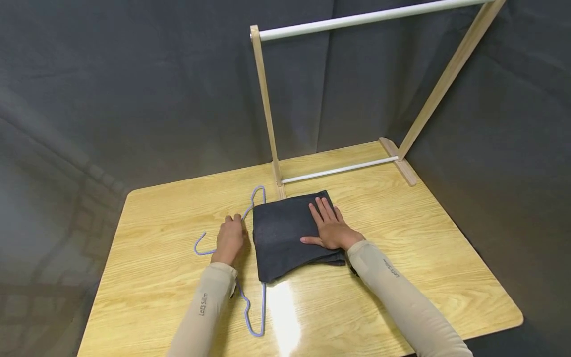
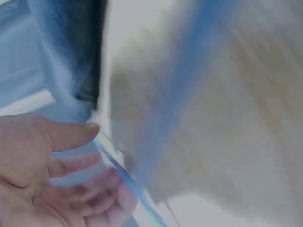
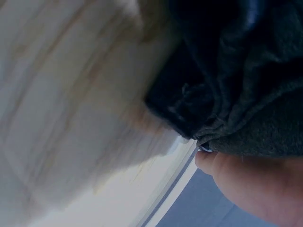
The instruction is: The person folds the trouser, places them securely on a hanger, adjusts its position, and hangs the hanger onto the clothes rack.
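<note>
A blue clothes hanger [image 1: 263, 310] lies on the table with its hook [image 1: 199, 245] pointing left. Dark folded trousers [image 1: 283, 233] cover the right part of the hanger, and its straight bar runs along their left edge. My left hand [image 1: 229, 240] holds the hanger near its middle, fingers curled around the wire; in the left wrist view the wire [image 2: 125, 177] passes between thumb and fingers. With fingers spread, my right hand [image 1: 331, 230] rests flat on the right side of the trousers. The right wrist view shows their layered edge [image 3: 184, 104] close up beside the hand.
A rack with wooden posts [image 1: 266, 106] and a white top rail [image 1: 357, 19] stands at the back of the wooden table [image 1: 169, 218]. Its lower rail [image 1: 339, 171] runs just behind the trousers. Grey curtains [image 1: 178, 89] hang behind and to the right.
</note>
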### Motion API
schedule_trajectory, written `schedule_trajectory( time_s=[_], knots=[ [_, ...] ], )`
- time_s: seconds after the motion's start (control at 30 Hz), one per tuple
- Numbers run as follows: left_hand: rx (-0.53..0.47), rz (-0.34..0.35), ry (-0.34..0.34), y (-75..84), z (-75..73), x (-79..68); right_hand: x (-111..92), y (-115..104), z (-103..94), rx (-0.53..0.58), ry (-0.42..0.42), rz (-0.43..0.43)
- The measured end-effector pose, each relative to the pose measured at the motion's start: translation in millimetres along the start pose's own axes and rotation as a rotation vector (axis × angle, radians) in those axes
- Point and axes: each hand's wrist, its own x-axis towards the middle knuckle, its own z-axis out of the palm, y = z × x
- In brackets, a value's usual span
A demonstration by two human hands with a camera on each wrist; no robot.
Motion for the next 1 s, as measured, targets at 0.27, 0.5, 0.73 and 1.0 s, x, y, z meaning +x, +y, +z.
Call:
schedule_trajectory(
  time_s=[0.27, 0.5, 0.73, 1.0],
  knots=[
    [-0.135, -0.158, 0.012, -25.6, 6.9, 2.7, -3.4, 0.0, -0.6, -0.020, 0.015, 0.016],
    [-0.248, -0.214, 0.023, -29.0, 7.5, 4.5, -3.3, -1.1, 4.3, -0.050, 0.015, 0.032],
    [-0.016, -0.241, -0.010, -27.2, 0.5, -2.5, -4.8, -1.5, 5.4, -0.019, 0.028, 0.027],
    [-0.142, 0.132, 0.019, 4.7, -1.9, -25.3, -6.5, -2.3, 2.5, -0.008, 0.032, 0.018]
  ],
)
